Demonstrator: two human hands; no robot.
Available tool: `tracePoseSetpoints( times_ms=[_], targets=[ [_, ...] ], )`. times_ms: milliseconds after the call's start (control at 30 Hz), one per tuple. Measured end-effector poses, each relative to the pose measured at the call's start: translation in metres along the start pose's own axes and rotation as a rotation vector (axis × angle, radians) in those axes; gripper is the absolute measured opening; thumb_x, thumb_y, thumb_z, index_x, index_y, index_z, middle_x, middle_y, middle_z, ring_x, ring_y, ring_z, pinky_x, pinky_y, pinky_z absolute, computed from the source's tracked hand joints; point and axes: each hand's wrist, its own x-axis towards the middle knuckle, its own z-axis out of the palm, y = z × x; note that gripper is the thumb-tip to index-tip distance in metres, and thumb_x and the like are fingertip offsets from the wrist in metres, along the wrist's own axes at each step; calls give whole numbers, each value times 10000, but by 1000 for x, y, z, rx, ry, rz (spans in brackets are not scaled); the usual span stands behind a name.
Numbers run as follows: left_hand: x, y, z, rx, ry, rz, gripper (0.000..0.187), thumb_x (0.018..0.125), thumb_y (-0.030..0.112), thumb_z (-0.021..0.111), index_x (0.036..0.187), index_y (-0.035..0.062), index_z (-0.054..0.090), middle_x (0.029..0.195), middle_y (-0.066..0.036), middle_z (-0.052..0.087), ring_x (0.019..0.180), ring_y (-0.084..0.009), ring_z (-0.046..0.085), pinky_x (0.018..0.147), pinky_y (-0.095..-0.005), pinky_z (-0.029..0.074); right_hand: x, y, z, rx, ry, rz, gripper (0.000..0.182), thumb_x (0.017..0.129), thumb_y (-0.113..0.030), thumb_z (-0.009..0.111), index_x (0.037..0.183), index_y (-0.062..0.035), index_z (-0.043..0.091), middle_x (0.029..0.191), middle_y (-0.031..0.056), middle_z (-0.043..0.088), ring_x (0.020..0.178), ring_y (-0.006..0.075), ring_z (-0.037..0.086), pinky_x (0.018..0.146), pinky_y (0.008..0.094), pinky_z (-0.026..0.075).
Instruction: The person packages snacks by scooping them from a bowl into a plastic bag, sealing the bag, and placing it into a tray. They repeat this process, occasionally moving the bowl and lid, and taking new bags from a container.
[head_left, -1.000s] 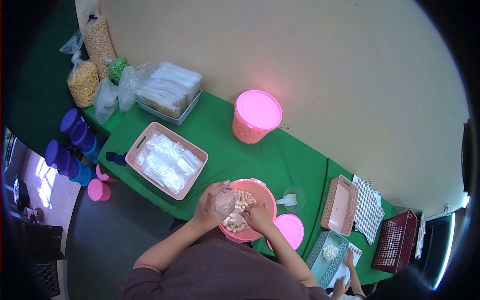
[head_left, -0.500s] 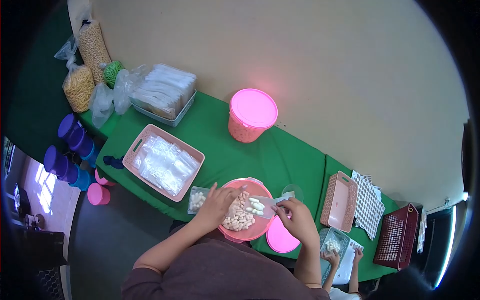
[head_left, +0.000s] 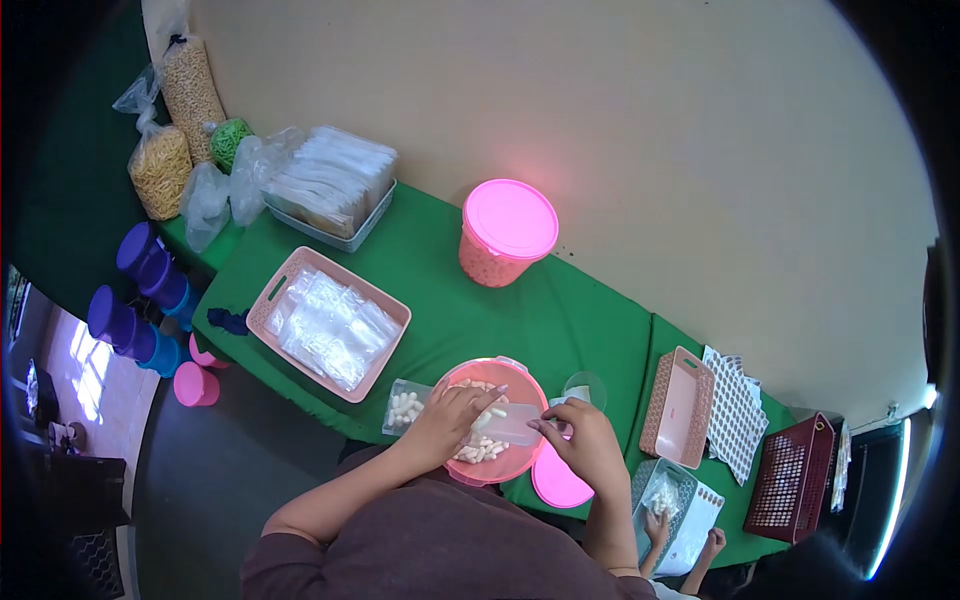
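Observation:
My right hand (head_left: 577,435) pinches the right end of a clear plastic bag (head_left: 518,428) above a pink tub (head_left: 530,458). The bag's left end goes under my left hand (head_left: 448,425), whose fingers close over it by a few white, capsule-shaped pieces. Pale pieces (head_left: 483,450) of the same shape lie loose in the tub. Left of my left wrist is another clear bag (head_left: 405,408) with white pieces inside. A round pink lid (head_left: 562,478) lies below my right hand, and a clear round dish (head_left: 585,388) sits above it.
A pink basket (head_left: 400,335) of clear bags stands left, with a lidded pink tub (head_left: 500,250) at the back. Right are a brown basket (head_left: 700,405) and a maroon basket (head_left: 795,480). Another person's hands (head_left: 657,527) work at a grey basket (head_left: 645,490).
My left hand has shifted right and its fingers have come down over the bag. Fewer white pieces show in the bag. My right hand has moved slightly left, still pinching it.

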Motion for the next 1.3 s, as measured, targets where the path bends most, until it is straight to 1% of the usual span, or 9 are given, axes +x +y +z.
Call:
tracePoseSetpoints(
  times_ms=[267,333,433,567,600,933,1000,1133,1300],
  targets=[
    [-2,-12,1,-86,135,3,714,747,8,643,1376,108,320,1203,-176,479,1161,-379,481,999,-501,391,0,11,-6,236,114,66,217,811,-198,718,867,7,672,744,136,593,677,264,553,628,361,445],
    [-4,-19,7,-226,463,-160,729,759,1,663,1356,83,254,1207,-193,428,1153,-368,515,947,-447,455,0,13,-7,170,136,71,194,821,-172,698,866,13,666,760,146,599,708,280,562,646,371,448],
    [4,-14,-26,-331,495,-187,814,764,-11,677,1335,52,101,1183,-181,369,1155,-317,536,990,-425,436,-1,33,12,85,127,28,145,835,-119,662,881,19,660,790,164,611,764,306,581,677,383,464],
    [12,0,-55,-821,489,-320,651,898,83,625,1378,13,191,1185,-176,568,1136,-238,571,976,-359,436,-4,52,54,-14,-49,-19,125,842,-55,595,910,33,652,843,201,629,859,371,593,766,435,480],
    [10,-4,-55,-860,469,-345,535,956,184,573,1370,-18,301,1131,-162,646,1099,-210,595,972,-338,437,-3,55,62,-20,-77,-10,129,831,-40,582,908,37,652,871,205,639,877,375,597,790,443,476],
    [13,0,-36,-1053,464,-543,350,937,167,610,1219,-25,530,1088,-141,659,1024,-163,619,891,-286,506,8,42,62,-6,-17,-25,198,848,-79,607,1015,25,628,1003,203,634,964,361,598,850,422,475],
    [7,-6,-25,-985,462,-584,254,885,123,680,1083,-23,616,1018,-119,677,927,-142,644,816,-272,532,13,25,56,172,107,-139,230,860,-101,629,1061,12,620,1037,176,630,979,313,606,877,383,472],
    [2,1,-12,-965,332,-691,206,821,129,751,954,-8,675,882,-66,695,826,-112,648,768,-253,523,18,9,67,586,38,-60,289,869,-107,651,1133,3,612,1104,160,611,955,270,614,856,362,485],
    [8,15,-17,-956,279,-695,251,840,159,737,1012,-17,687,887,-82,705,821,-106,649,774,-249,518,18,10,93,869,102,-68,147,885,-83,639,973,27,682,938,98,652,886,167,607,783,300,472]
  ],
)
